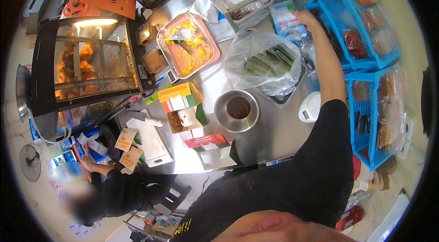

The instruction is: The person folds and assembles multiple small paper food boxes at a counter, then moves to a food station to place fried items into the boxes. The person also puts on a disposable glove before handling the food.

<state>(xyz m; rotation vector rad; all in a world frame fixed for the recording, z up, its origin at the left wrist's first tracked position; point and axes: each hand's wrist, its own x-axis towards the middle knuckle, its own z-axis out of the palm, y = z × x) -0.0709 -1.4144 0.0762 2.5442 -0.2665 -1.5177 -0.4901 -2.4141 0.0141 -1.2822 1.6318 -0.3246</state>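
Note:
My right arm stretches far across the counter, and my right hand (306, 19) pinches the edge of a blue-and-white packet (286, 21) at the back right. Next to it, a clear plastic bag (238, 57) holds dark green sheets that look like seaweed (270, 66), resting on a metal tray (292, 93). Closer to me stands a steel bowl (222, 121) with a dark brown mass (238, 107) in it. A white scale (310, 107) sits beside my forearm. My left hand is out of view.
Blue plastic baskets (350, 70) of packets line the right. A tray of yellow food (190, 43), open boxes (180, 116) and a white cutting board (153, 143) lie left. Beyond stands a lit glass warmer (93, 61). Another person (123, 191) works at lower left.

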